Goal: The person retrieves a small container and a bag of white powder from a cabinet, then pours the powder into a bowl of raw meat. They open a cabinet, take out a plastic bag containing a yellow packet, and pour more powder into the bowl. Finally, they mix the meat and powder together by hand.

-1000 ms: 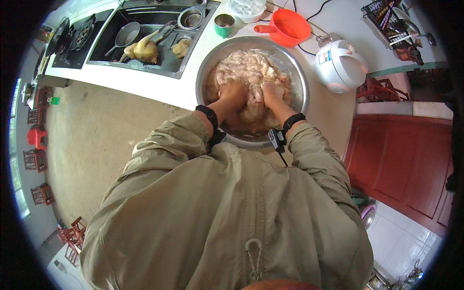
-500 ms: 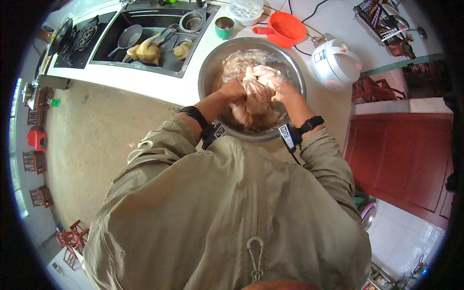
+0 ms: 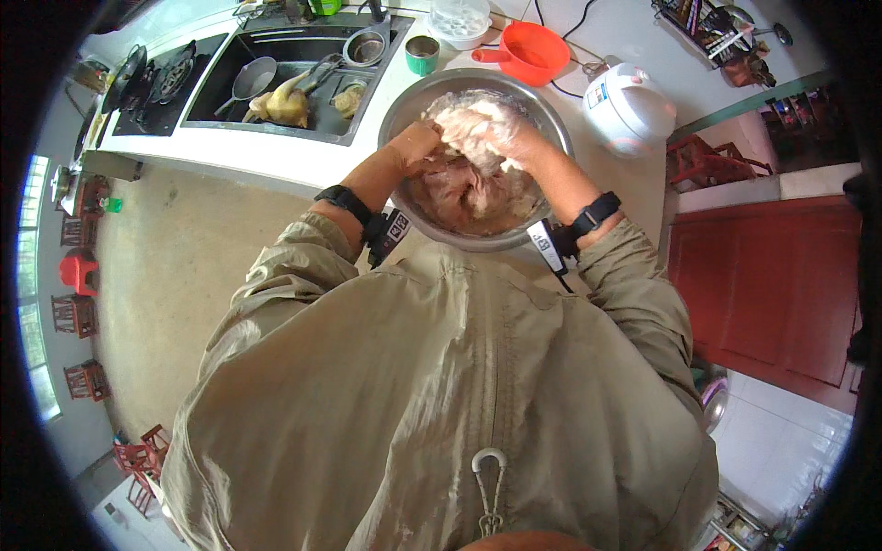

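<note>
A wide metal basin stands on the counter in front of me, holding pale pink, wet-looking raw meat and some cloudy liquid. Over its left side, my left hand is closed, its fingers gripping an edge of the meat. My right hand reaches in from the right and is closed around a whitish, slippery-looking fold of the same meat. This fold is lifted toward the basin's far side and spans the gap between both hands. The fingertips of each hand are partly hidden by it. The exact cut cannot be made out.
Beyond the basin are a red dipper, a green and metal cup, a white plastic container and a white rice cooker. A dark sink at the left holds a plucked chicken and pans. Farther left is a stove.
Both hands have moved away from me and my left hand has shifted leftward. The pale fold now stretches between them at the far side, uncovering more meat in the near half.
</note>
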Tool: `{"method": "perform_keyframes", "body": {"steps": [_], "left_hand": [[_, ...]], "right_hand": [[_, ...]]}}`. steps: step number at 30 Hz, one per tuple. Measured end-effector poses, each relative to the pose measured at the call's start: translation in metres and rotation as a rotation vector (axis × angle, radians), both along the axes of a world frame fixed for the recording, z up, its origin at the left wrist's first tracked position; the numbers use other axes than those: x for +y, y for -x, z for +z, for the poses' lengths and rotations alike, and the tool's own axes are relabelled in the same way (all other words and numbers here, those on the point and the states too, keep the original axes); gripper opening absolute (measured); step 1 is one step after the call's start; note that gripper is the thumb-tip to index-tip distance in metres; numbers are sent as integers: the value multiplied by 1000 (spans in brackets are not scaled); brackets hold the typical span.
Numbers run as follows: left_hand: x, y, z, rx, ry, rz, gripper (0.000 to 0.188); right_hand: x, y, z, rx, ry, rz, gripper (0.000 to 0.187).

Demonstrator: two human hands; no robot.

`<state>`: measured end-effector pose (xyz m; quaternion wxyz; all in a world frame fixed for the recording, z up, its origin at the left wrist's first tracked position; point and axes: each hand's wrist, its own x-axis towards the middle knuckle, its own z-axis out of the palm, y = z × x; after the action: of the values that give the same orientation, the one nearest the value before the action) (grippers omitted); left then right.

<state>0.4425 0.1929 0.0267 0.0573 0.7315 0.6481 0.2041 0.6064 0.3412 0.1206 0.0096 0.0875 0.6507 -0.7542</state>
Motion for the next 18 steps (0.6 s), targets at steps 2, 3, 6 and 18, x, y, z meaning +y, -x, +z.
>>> {"method": "perform_keyframes", "body": {"steps": [2,3,6,18], "left_hand": [[-7,7,-4,-45,-21,-7,38],[-9,10,-6,-118,-26,-5,38],[-6,6,-6,-676,308,351,46],[19,-49,-10,-1416,489,845,79]], "right_hand": [[-11,0,-15,97,-308,92,26],[-14,3,-23,171,-541,176,32],[-8,-5,-44,-69,-782,314,55],[66,-24,-112,-803,-866,-88,53]]}}
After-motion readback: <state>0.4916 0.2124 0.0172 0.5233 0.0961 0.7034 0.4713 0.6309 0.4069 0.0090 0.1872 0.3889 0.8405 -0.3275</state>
